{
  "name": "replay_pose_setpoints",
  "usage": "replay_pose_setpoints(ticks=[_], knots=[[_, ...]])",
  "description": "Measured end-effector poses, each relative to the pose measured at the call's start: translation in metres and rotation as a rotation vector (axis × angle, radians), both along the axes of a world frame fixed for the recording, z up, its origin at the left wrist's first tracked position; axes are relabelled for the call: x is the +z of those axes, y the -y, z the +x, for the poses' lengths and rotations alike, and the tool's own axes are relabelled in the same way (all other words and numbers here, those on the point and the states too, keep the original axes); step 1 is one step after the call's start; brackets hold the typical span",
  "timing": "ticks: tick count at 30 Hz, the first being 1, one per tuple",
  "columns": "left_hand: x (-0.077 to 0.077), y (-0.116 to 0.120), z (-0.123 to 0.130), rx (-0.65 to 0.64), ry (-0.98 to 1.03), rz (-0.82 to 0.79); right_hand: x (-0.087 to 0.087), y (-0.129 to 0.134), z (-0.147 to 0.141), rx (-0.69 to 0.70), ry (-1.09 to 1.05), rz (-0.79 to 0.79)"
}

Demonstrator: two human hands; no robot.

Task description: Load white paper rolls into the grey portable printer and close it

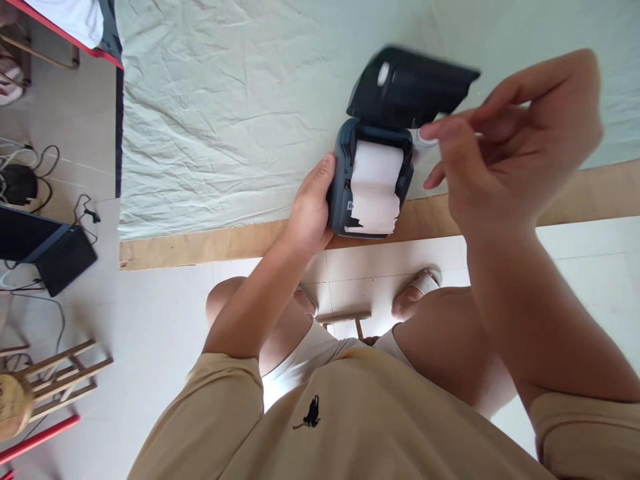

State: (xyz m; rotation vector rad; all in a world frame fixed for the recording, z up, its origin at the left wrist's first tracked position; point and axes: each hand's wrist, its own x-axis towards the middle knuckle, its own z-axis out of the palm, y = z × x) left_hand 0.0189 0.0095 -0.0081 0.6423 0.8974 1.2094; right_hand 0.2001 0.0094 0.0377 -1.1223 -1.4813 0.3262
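Note:
A dark blue-black portable receipt printer (343, 180) stands tilted at the table's front edge, its black lid (407, 90) swung up and away from me. Inside sits a white paper roll (379, 163), with a loose, ragged-edged end hanging toward me. My left hand (313, 203) grips the printer's left side, thumb on top of its edge. Just right of the printer, my right hand (510, 140) pinches a small white rounded piece (426, 138) between thumb and fingers. Its kind is unclear, as the fingers partly cover it and motion blurs it.
A wrinkled pale green cloth (225, 120) covers the table, with a bare wooden edge (225, 245) in front. On the left are a black laptop (65, 257), cables, a wooden stool (55, 383) and a red bar (40, 440). My legs are below the edge.

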Motion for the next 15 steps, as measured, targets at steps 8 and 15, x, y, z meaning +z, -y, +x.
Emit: replay_pose_setpoints(ticks=[8,15], knots=[[0.012,0.005,0.002,-0.051,-0.047,-0.014,0.0,-0.008,0.0,-0.027,0.742,-0.224],[0.026,0.016,0.001,-0.134,-0.112,0.062,0.016,-0.009,0.0,0.143,0.683,-0.39]])
